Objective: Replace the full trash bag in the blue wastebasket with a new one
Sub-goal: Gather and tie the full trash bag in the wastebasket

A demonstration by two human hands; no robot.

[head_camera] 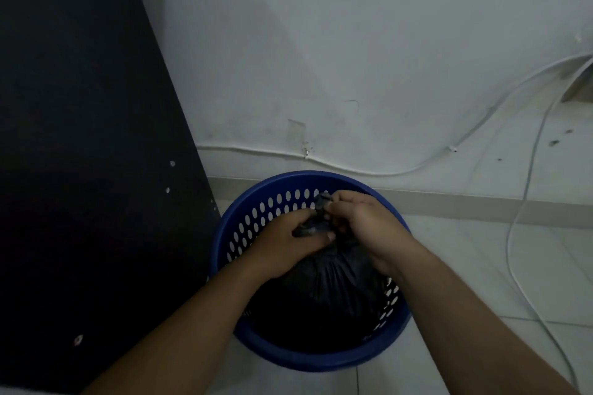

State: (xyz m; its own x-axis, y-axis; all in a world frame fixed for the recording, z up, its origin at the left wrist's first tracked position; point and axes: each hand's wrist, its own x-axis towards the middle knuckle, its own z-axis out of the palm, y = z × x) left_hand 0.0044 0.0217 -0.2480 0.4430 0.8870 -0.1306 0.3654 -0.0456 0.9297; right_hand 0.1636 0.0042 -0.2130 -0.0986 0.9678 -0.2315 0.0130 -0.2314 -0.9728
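White wall (369, 42) and pale floor tiles (481, 266) frame your blue wastebasket (288, 353), which stands beside a dark panel (80, 138). Your 2 hands meet over its middle: your left hand (285, 240) and right hand (369, 221) both pinch the gathered neck of the black trash bag (337, 292) sitting inside. A white cable (353, 170) runs along the wall.

The basket (321, 360) is round, blue plastic, its wall pierced with rows of oval holes, standing upright on the floor near the far wall. Inside sits the bag (333, 285), black and full. Its top is gathered into a pleated, twisted neck above the rim, gripped by the left hand (285, 242) and the right hand (369, 221).
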